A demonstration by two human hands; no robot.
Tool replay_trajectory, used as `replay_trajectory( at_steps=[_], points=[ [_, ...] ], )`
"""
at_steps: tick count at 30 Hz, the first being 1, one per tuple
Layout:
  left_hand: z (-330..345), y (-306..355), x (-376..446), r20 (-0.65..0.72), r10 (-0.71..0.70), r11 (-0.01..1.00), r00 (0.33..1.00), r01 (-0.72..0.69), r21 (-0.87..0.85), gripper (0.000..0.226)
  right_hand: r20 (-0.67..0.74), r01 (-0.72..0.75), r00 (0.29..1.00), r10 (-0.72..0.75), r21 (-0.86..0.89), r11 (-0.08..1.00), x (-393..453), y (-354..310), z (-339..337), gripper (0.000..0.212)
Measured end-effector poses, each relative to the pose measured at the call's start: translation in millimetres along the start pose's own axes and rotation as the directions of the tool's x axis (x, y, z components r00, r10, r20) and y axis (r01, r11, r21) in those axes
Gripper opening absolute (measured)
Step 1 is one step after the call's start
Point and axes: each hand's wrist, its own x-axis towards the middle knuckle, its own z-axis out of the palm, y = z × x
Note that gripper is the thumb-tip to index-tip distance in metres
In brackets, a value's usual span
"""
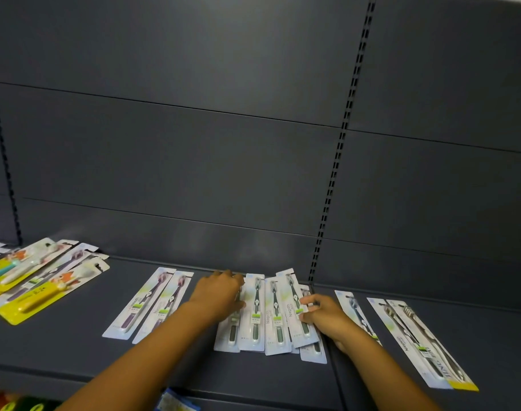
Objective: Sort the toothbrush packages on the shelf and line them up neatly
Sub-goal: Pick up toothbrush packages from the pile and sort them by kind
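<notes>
the left hand lies open, palm down, on the middle packages on the shelf. the right hand seems to pinch one package's edge, fingers curled.

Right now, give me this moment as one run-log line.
left hand: flat on green-brush packs | right hand: pinching rightmost pack's edge | purple pair: lined up | mixed pile: unsorted

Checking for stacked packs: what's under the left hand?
The left hand lies flat on a dark-brush pack, the leftmost of the middle group; its lower end shows below the hand. The upper part is covered, so whether another pack lies beneath can't be seen.
</notes>
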Motion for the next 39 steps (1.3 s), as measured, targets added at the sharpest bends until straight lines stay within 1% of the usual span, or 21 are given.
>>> replay_trajectory(
  at_steps=[2,5,8,12,14,17,20,22,25,29,31,33,36,39],
  points=[
    [2,-4,4,-0.001,0.003,1.000,1.000,-0.003,-0.018,0.052,-0.008,0.002,1.000,-0.003,-0.064,0.998,1,-1,2,0.030],
    [5,-9,9,-0.004,0.024,0.999,1.000,-0.024,-0.035,0.050,-0.028,0.027,0.999,-0.034,-0.205,0.978,3,-3,6,0.031],
    [8,-14,14,-0.018,0.044,0.997,0.999,-0.045,-0.070,0.047,-0.051,0.054,0.996,-0.077,-0.345,0.937,6,-4,9,0.030],
    [12,-18,16,-0.007,0.063,0.988,0.998,-0.063,-0.141,0.046,-0.092,0.005,0.994,-0.061,-0.516,0.857,9,-7,15,0.021],
    [14,-23,15,0.001,0.072,0.982,0.997,-0.071,-0.172,0.045,-0.114,-0.015,0.992,-0.060,-0.566,0.824,9,-8,17,0.023],
    [14,-34,10,-0.007,0.065,0.978,0.998,-0.065,-0.199,0.043,-0.115,-0.008,0.990,-0.080,-0.615,0.789,8,-11,20,0.026],
    [9,-47,-1,0.006,0.057,0.976,0.998,-0.054,-0.211,0.042,-0.119,0.036,0.979,-0.164,-0.693,0.720,2,-23,22,0.023],
    [1,-59,-9,0.015,0.055,0.979,0.998,-0.051,-0.199,0.044,-0.075,0.100,0.972,-0.224,-0.729,0.677,-3,-36,29,0.028],
    [-15,-77,-24,-0.001,0.008,0.984,1.000,-0.008,-0.180,0.047,0.012,0.190,0.961,-0.277,-0.757,0.626,-14,-62,43,0.038],
    [-39,-101,-62,0.012,-0.029,0.989,1.000,0.030,-0.143,0.046,0.131,0.281,0.943,-0.308,-0.809,0.517,-33,-94,71,0.050],
    [-49,-116,-85,0.000,-0.070,0.991,0.998,0.070,-0.114,0.046,0.164,0.309,0.932,-0.324,-0.828,0.468,-45,-110,91,0.056],
    [-58,-131,-110,-0.005,-0.121,0.989,0.993,0.120,-0.081,0.045,0.193,0.352,0.907,-0.374,-0.834,0.426,-55,-125,112,0.063],
    [-69,-157,-148,0.018,-0.188,0.981,0.982,0.189,-0.049,0.046,0.245,0.426,0.866,-0.435,-0.818,0.387,-74,-146,152,0.068],
    [-82,-188,-185,0.019,-0.243,0.968,0.970,0.244,-0.058,0.045,0.310,0.491,0.840,-0.445,-0.784,0.380,-96,-159,193,0.071]
  ],
)
